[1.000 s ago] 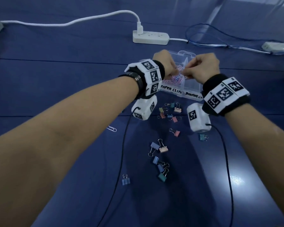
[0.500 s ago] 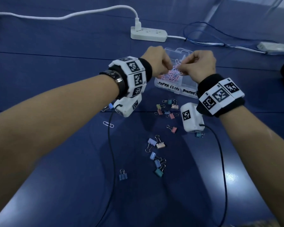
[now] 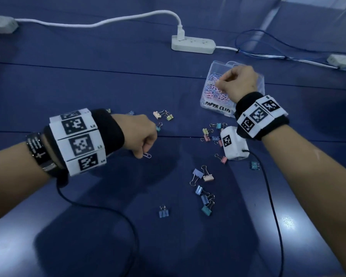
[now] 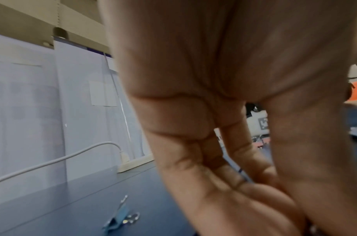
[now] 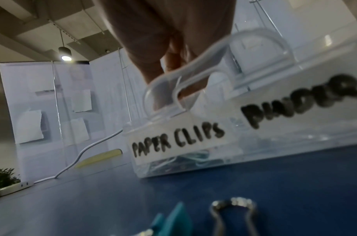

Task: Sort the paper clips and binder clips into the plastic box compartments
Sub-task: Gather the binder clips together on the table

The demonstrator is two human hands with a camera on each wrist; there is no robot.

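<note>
Left hand (image 3: 137, 135) has come away from the clear plastic compartment box (image 3: 214, 66) since half a second ago and dropped to the dark blue table (image 3: 88, 86), well left of it. Its fingers are curled down, the tips meeting on a silver wire paper clip (image 3: 147, 155) lying flat on the cloth; whether they already pinch it or only touch it, I cannot tell, and the left wrist view is too blurred to settle it. Right hand (image 3: 238, 82) stays over the box, fingers curled tight, thumb and forefinger pinched together above the compartment labelled PAPER CLIPS (image 3: 218, 109). What it pinches is too small to make out in the head view. In the right wrist view, a white paper clip (image 5: 185, 79) sits blurred right in front of the fingers (image 5: 149, 63), above the box's front wall (image 5: 254, 135). That compartment already holds a heap of pink, blue and white paper clips (image 3: 214, 90).

Scattered pastel binder clips (image 3: 207, 134) lie on the table in front of the box, more of them in a loose string nearer the person (image 3: 205, 198), one blue binder clip (image 3: 163, 212) alone. Behind the box, a white power strip (image 3: 193, 45) with its white cable (image 3: 88, 24).
</note>
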